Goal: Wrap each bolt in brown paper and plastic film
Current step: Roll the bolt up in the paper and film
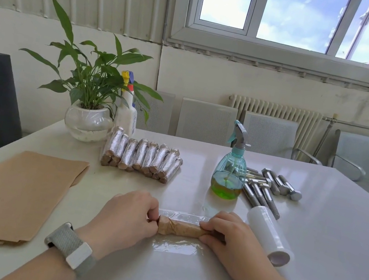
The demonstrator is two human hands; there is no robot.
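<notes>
Both hands are on it now: left hand (128, 213) and right hand (227, 235) each pinch an end of the paper-wrapped bolt (179, 227), which lies crosswise between the fingertips on the plastic film (176, 246). Roll evenly, I'd say, keeping the film taut. Beyond, finished bundles (142, 157) and bare bolts (268, 187) wait.

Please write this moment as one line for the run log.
step: film wrap | left hand: grips paper-wrapped bolt end | right hand: grips other end | plastic film: under bolt
</notes>
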